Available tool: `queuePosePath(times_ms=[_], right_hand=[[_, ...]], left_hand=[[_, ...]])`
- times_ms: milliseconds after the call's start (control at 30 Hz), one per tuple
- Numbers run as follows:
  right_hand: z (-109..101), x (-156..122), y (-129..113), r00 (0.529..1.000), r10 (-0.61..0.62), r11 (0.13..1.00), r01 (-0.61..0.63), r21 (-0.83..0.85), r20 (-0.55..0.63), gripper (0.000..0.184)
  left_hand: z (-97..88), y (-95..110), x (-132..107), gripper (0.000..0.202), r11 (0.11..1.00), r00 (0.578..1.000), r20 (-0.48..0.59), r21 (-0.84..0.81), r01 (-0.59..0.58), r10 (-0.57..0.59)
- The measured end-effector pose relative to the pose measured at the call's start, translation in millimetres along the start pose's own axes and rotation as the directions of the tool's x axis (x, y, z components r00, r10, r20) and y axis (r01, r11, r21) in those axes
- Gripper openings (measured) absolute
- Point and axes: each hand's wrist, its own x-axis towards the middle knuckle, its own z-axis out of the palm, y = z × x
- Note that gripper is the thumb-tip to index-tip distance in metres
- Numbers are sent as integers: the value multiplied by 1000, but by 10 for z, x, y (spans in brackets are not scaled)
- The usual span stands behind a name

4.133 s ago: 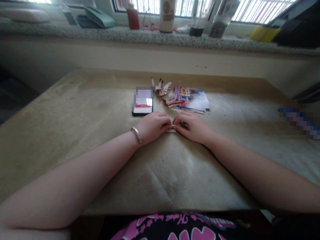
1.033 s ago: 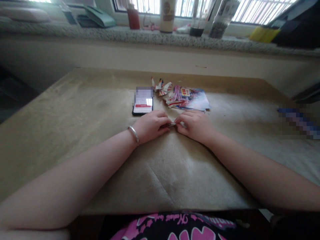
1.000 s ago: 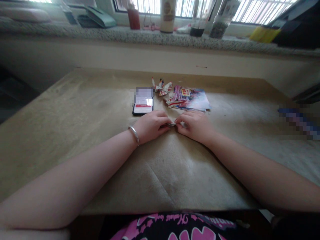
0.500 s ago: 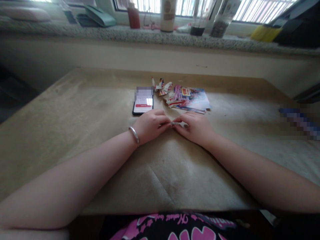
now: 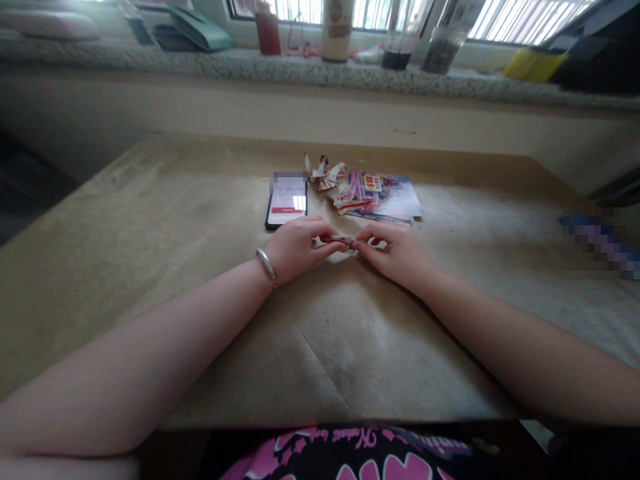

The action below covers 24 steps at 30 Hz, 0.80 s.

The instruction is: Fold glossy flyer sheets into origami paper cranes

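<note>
Between my two hands is a small folded piece of paper [image 5: 344, 239], whitish with some red, mostly covered by fingers. My left hand [image 5: 300, 248], with a silver bangle at the wrist, pinches its left end. Thumb and fingers of my right hand [image 5: 395, 250] close on the right end. Just beyond my left hand lies a phone [image 5: 287, 203] with its screen lit. Behind the hands sit several folded paper figures [image 5: 327, 175] in white and red. A stack of colourful printed paper sheets [image 5: 395, 197] lies beyond my right hand, another folded piece [image 5: 350, 202] at its left edge.
The table [image 5: 150, 220] has a brownish cover. A blurred blue and pink item [image 5: 600, 243] lies at its right side. Behind the table runs a stone windowsill [image 5: 280, 72] with bottles, a red container [image 5: 269, 32] and a yellow item [image 5: 535, 65].
My hands have shifted slightly up and apart, and more of the folded paper shows between the fingertips. The phone and the other papers stay where they were.
</note>
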Motion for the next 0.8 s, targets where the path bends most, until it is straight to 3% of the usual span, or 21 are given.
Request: queuePosePath(times_ms=[133, 400, 600, 800], right_hand=[[22, -3, -21, 997, 72, 987, -74, 142, 20, 15], [53, 0, -9, 992, 105, 966, -117, 230, 67, 18], [69, -4, -26, 992, 94, 977, -108, 185, 81, 16], [67, 13, -4, 998, 25, 986, -35, 163, 63, 14]], left_hand=[[-3, 12, 2, 25, 999, 1000, -19, -50, -18, 17], [-12, 10, 0, 34, 992, 999, -6, -118, -37, 36], [-1, 3, 5, 31, 996, 999, -16, -78, -51, 50], [-4, -19, 5, 49, 996, 999, -41, -87, -28, 25]])
